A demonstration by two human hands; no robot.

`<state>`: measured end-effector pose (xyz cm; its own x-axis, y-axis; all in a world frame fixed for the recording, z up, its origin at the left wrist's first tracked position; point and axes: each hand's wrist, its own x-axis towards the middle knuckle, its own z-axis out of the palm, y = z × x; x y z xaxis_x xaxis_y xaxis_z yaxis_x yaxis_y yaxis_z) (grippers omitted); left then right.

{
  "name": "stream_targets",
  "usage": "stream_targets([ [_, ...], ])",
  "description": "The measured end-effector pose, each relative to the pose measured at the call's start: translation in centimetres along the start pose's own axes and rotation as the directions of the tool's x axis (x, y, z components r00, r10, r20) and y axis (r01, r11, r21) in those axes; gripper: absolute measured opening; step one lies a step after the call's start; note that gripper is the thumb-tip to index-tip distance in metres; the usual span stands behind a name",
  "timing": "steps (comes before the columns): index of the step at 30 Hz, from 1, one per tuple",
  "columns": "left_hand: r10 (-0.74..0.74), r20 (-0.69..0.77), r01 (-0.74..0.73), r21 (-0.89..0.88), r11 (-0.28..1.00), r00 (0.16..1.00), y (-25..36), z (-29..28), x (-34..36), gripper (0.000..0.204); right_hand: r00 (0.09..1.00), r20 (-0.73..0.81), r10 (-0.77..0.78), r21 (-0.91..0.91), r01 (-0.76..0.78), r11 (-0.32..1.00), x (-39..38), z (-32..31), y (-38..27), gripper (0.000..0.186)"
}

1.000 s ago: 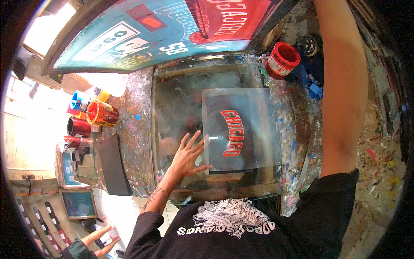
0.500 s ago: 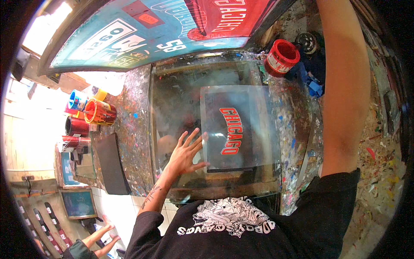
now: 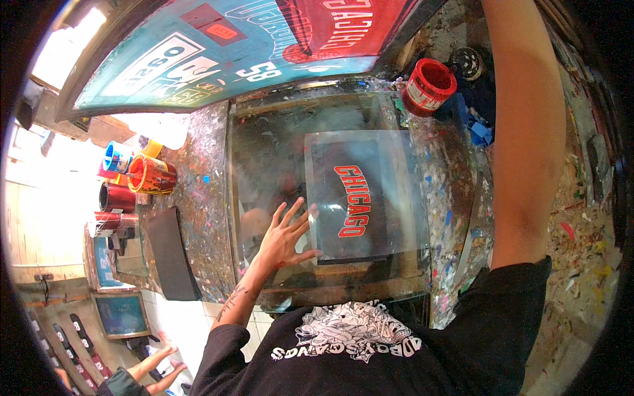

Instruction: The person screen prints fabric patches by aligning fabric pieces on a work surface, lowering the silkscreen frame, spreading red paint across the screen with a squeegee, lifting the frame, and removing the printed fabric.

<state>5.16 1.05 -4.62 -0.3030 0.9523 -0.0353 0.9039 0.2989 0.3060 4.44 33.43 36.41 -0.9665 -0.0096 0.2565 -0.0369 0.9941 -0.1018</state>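
My left hand lies with its fingers spread at the left edge of a clear plastic sheet, on a glass tabletop. Red, white-edged lettering shows on the sheet, over a dark piece. Along the right side my right arm reaches far forward and leaves the picture at the top, so its hand is out of sight. Beyond the glass a printing screen stands tilted up, its mesh blue and red with several designs.
A red paint tub stands at the far right of the glass, beside a blue rag. Several paint tubs crowd the left side. A dark flat piece lies at the table's left edge. Another person's hands show at lower left.
The view has shifted slightly. My left hand stays in place on the sheet's edge, and my right arm holds about the same reach. The other person's hands at lower left have moved a little.
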Motion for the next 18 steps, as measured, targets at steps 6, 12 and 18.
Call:
stream_targets([
  [6, -0.009, 0.022, 0.009, 0.007, 1.0, 1.0, 0.22, -0.39, 0.03, 0.092, 1.0, 0.0, -0.001, -0.002, 0.001, 1.0, -0.09, 0.02, -0.11, 0.062],
  [12, -0.004, 0.016, 0.004, 0.008, 1.0, 1.0, 0.2, -0.43, -0.01, 0.091, 1.0, -0.004, -0.004, -0.001, 0.004, 1.0, -0.12, 0.14, -0.19, 0.063],
  [18, 0.004, 0.01, -0.004, -0.012, 1.0, 1.0, 0.08, -0.37, 0.04, 0.083, 1.0, -0.009, -0.001, -0.004, 0.001, 1.0, -0.15, 0.03, -0.13, 0.063],
])
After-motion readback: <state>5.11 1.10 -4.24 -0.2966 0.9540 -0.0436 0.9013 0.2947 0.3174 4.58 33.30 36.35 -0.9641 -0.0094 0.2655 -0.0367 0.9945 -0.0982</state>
